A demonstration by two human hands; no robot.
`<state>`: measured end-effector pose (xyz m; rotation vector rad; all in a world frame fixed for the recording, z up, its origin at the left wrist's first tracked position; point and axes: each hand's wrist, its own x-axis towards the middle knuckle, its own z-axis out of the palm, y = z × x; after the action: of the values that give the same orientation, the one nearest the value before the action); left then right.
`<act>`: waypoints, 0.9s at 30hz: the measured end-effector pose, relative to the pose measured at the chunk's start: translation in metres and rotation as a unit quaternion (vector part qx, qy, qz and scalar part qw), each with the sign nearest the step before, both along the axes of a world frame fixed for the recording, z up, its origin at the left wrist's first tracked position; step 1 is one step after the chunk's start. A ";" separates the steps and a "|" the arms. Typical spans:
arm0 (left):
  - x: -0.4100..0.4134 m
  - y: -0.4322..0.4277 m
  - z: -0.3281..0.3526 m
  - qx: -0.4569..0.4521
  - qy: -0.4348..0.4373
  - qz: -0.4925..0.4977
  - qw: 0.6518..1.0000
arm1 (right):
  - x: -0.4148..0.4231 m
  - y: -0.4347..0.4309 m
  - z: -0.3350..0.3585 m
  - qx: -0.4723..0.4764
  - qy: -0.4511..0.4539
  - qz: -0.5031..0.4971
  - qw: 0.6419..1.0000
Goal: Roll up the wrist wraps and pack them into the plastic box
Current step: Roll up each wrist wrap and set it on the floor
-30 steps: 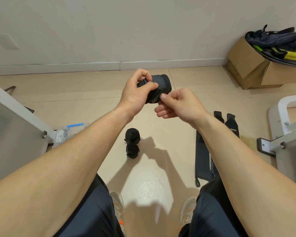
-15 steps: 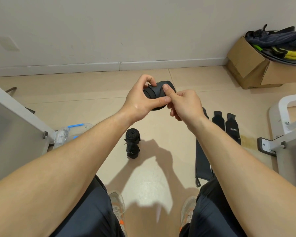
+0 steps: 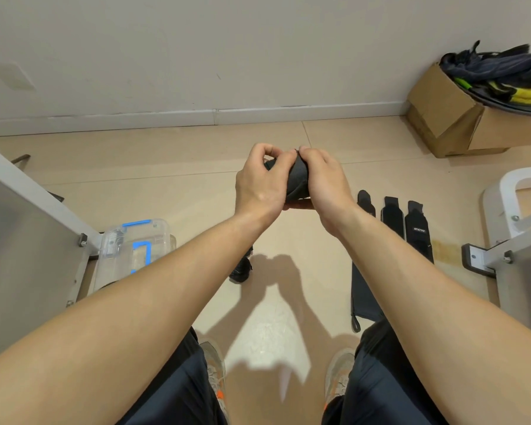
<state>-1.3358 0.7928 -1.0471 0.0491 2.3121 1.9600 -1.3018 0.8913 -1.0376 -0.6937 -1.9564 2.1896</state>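
A rolled black wrist wrap (image 3: 298,179) is held in the air between both hands. My left hand (image 3: 259,185) grips its left side with curled fingers, and my right hand (image 3: 322,182) grips its right side. A second rolled black wrap (image 3: 241,269) lies on the floor below, partly hidden by my left forearm. Three flat black wraps (image 3: 393,216) lie side by side on the floor to the right. The clear plastic box (image 3: 135,253) with blue latches stands on the floor at the left.
A grey cabinet or bench panel (image 3: 22,240) stands at the left, and white and grey frame parts (image 3: 509,240) at the right. A cardboard box (image 3: 460,124) full of clothing sits by the wall at back right. My knees and shoes are at the bottom.
Both hands have closed in round the rolled wrap and dropped slightly lower. My right hand moved from pressing the roll's end with a fingertip to gripping its right side.
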 end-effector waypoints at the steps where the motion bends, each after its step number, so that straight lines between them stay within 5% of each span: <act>1: 0.000 0.002 -0.001 -0.015 0.003 0.017 1.000 | -0.001 -0.002 0.000 0.013 0.002 -0.011 1.000; 10: -0.004 -0.007 -0.001 -0.041 -0.020 0.024 0.999 | 0.001 -0.020 0.002 0.048 -0.013 -0.021 0.999; 16: -0.007 -0.037 -0.002 -0.023 -0.068 -0.010 0.997 | 0.004 -0.020 -0.005 -0.014 -0.054 0.111 0.992; 27: -0.008 -0.043 -0.079 0.065 -0.286 -0.010 0.956 | 0.000 -0.008 -0.089 -0.031 -0.100 0.065 0.992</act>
<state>-1.3438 0.7503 -1.1260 -0.4245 1.8001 1.8032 -1.3018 0.8836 -1.1269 -0.8489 -2.0894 2.3487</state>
